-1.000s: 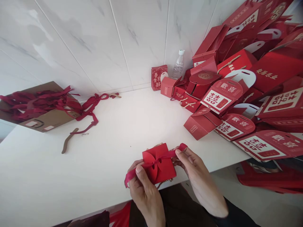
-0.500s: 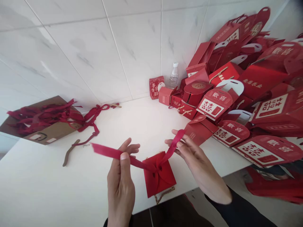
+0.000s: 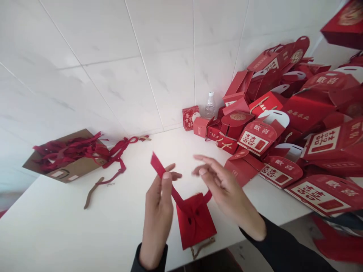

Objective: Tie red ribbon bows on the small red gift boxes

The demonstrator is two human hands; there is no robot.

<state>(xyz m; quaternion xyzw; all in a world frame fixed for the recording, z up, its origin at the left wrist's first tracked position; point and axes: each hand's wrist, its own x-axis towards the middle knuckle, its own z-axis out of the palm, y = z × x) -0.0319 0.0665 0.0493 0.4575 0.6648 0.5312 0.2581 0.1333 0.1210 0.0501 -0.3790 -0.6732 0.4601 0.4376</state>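
Note:
A small red gift box [image 3: 193, 230] stands near the table's front edge, its folded top threaded with a dark red ribbon [image 3: 178, 197] through two holes. A twisted gold cord hangs at its near side. My left hand [image 3: 160, 206] pinches one ribbon tail between thumb and fingers, the cut end sticking up past them. Above and right of the box is my right hand [image 3: 224, 185], its fingers curved and apart with nothing visible in them. The other ribbon tail rises toward this hand and is partly hidden behind it.
A cardboard box [image 3: 70, 174] of red ribbons stands at the left, some spilling onto the white table [image 3: 113, 226]. A brownish strip [image 3: 93, 192] lies nearby. Many red gift boxes [image 3: 261, 132] are piled at the right, beside a plastic bottle [image 3: 210, 105] against the tiled wall.
My right hand has let go of its ribbon tail and moved a little left. My left hand has raised its tail's end more upright. The view has shifted slightly.

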